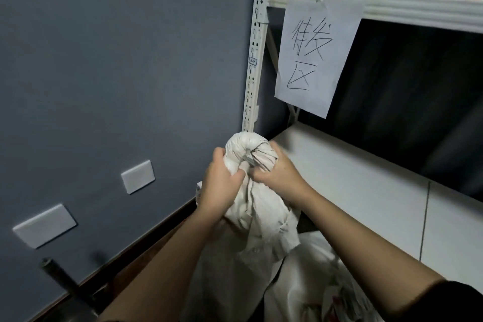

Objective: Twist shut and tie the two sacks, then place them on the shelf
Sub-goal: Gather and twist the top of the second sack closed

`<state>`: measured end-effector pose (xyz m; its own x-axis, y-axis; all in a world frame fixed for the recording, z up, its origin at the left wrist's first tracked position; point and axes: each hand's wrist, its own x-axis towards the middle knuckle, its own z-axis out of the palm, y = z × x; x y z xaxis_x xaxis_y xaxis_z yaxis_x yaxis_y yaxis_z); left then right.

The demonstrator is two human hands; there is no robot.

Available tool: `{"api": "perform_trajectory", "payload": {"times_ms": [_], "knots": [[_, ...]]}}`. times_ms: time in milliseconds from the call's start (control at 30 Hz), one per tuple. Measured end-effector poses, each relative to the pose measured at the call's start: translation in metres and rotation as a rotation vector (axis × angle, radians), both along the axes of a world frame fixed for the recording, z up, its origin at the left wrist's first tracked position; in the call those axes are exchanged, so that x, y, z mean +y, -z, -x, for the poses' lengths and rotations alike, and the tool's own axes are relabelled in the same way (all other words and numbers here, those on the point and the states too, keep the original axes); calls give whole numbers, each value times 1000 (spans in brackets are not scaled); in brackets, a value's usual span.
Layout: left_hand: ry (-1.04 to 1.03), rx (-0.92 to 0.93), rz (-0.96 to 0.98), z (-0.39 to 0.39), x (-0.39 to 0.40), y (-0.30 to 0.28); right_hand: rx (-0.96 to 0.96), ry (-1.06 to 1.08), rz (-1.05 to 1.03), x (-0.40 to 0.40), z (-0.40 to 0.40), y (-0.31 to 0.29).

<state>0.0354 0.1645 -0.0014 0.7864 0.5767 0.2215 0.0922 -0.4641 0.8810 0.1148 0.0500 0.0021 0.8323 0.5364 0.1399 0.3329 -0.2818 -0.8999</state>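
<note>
A white woven sack (264, 219) stands in front of me with its neck twisted into a thick rope and bent over in a loop (245, 145). My left hand (222, 185) grips the twisted neck from the left. On the right, my right hand (281, 175) grips the end of that twisted neck, fingers curled into the loop. A second white sack (308, 282) lies lower right, its mouth loose and red print showing inside. The white shelf board (366, 185) lies just right of the sacks.
A white slotted shelf post (254, 60) rises behind the sack, with a handwritten paper sign (313, 55) hanging from the upper shelf beam. A grey wall with white blank plates (137, 176) is on the left. A dark metal bar (62, 280) stands at lower left.
</note>
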Motion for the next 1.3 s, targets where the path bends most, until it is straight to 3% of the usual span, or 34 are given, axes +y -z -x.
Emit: {"api": "perform_trajectory", "payload": {"times_ms": [133, 300, 400, 500, 600, 700, 900, 1100, 1233, 1300], "knots": [[11, -4, 121, -5, 12, -4, -2, -157, 256, 13, 3, 11], [143, 22, 271, -3, 21, 1, -185, -219, 617, 21, 4, 19], [279, 85, 477, 2, 23, -2, -253, -186, 628, 24, 3, 22], [341, 156, 437, 6, 17, 1, -314, -124, 587, 20, 8, 28], [252, 77, 387, 5, 10, 8, -382, -21, 548, 21, 17, 25], [102, -90, 420, 2, 4, 11, -513, -48, 523, 26, 24, 24], [-75, -222, 503, -5, 4, 8, -355, -20, 340, 22, 38, 18], [-84, -212, 772, -3, 12, 9, -252, -82, 524, -11, 34, 23], [-102, -270, 898, -3, 17, 11, 45, -147, 393, -19, 35, 40], [-76, -243, 905, -3, 14, 11, 17, -118, 357, -16, 40, 52]]}}
